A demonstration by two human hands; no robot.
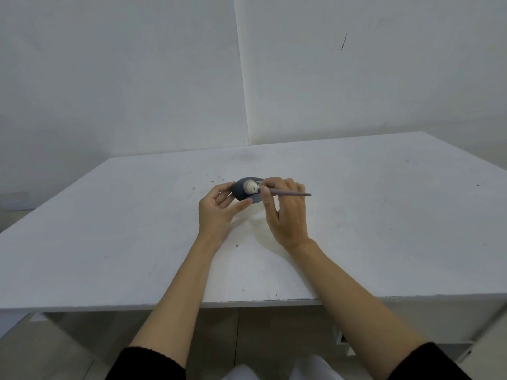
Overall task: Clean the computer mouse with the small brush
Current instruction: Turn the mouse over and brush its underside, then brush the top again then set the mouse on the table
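While left hand (219, 205) cups mouse (241, 191) | right hand (285, 212) pinches brush (285, 192) | bristles on mouse

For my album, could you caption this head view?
Left hand steadies a dark mouse while right hand brushes it with a small brush.

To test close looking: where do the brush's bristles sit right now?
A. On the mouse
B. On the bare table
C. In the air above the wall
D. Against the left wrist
A: the right hand holds the brush with its pale bristles on the mouse, which the left hand steadies.
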